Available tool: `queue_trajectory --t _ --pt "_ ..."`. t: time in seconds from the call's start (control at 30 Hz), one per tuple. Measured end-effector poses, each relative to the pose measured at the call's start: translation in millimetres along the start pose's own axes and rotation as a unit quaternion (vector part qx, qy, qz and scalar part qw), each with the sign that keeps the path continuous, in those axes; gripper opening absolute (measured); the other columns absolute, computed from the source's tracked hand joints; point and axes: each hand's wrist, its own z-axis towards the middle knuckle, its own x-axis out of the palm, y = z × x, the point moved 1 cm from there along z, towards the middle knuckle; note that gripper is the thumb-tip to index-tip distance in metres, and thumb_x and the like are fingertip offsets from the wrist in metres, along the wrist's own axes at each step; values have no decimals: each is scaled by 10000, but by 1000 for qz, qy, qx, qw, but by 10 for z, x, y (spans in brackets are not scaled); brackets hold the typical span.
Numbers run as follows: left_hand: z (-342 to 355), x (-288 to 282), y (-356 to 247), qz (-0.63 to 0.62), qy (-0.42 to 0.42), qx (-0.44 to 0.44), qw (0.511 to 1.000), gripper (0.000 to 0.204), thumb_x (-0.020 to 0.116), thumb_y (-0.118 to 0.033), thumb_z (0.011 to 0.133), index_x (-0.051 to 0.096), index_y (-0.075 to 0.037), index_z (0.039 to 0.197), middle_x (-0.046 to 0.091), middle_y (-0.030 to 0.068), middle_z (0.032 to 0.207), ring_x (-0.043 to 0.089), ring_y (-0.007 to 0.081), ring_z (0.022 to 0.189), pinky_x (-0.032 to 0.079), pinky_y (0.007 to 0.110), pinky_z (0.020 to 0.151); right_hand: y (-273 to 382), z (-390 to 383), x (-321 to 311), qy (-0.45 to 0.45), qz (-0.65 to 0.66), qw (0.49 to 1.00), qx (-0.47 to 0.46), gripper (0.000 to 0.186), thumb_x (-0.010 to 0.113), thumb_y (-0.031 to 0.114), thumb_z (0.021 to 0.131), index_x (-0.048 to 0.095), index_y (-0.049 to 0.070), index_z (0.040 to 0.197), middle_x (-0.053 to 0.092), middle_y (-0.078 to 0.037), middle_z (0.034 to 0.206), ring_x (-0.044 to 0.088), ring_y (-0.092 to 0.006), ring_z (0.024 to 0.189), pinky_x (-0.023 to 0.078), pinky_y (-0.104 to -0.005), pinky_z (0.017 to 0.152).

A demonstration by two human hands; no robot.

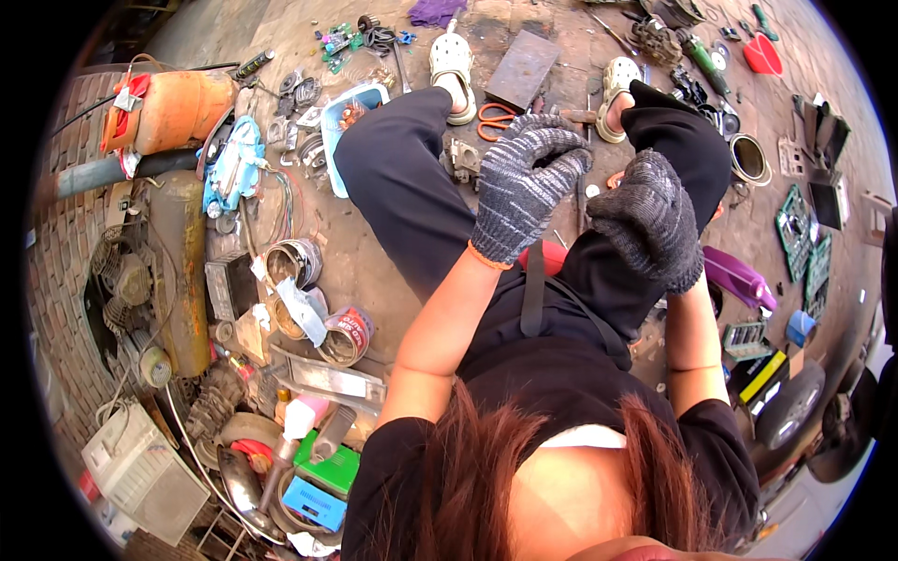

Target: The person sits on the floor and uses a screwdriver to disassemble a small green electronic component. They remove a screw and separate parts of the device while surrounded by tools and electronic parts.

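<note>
Both my hands wear dark grey knitted gloves and are held over my lap, apart from each other. My left hand [524,192] has its fingers bent round towards the thumb; whatever lies between them is too hidden to name. My right hand [647,220] is curled closed with its knuckles up, and its grasp is covered by the glove. Beyond my left hand lie orange-handled scissors [494,120] and a flat grey metal block [524,71]. A short brown cylinder [578,116] sits past its fingertips. Left of that hand is a small metal part [462,161].
By my left knee stands a light blue basin [329,154]. Open tins [346,337] and an orange gas cylinder [182,110] are on the left. To the right are a metal ring-shaped housing [748,159], a purple casing [739,278] and green tool trays [795,222].
</note>
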Motion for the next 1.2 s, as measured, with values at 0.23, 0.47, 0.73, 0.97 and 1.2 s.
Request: queue_trajectory --t 0.23,0.47,0.73,0.97,1.2 --pt "8 -186 -283 200 -60 142 968 183 739 37 692 701 -2 867 661 110 903 641 207 816 521 310 726 -93 -2 -57 -124 63 986 92 518 753 121 695 596 35 1181 567 -127 1174 561 -243 1036 444 -374 908" --pt "-23 -169 -428 293 -63 231 926 185 764 0 676 689 -7 845 658 134 905 647 263 817 524 341 730 61 152 224 -98 385 865 308 390 641 57 849 553 2 1225 660 -87 1021 646 -99 702 516 -239 627" --pt "-64 -215 -372 332 -57 235 912 188 747 6 683 688 -21 859 649 136 926 642 276 827 524 346 737 42 106 174 -141 335 879 310 163 583 97 908 651 -30 984 638 -37 775 550 -68 666 450 -217 596" --pt "-61 -179 -399 264 18 228 937 176 664 38 770 673 -13 938 647 138 1029 651 232 850 535 323 749 5 150 205 -244 339 854 311 173 624 83 884 638 -17 1023 631 -21 825 555 -75 719 457 -215 670" --pt "-211 -186 -412 -353 26 -98 930 192 503 75 875 620 47 1024 654 121 1013 627 124 746 512 226 636 142 231 219 -179 341 878 284 250 684 90 840 634 -20 1059 670 -73 952 615 -104 851 501 -253 780"
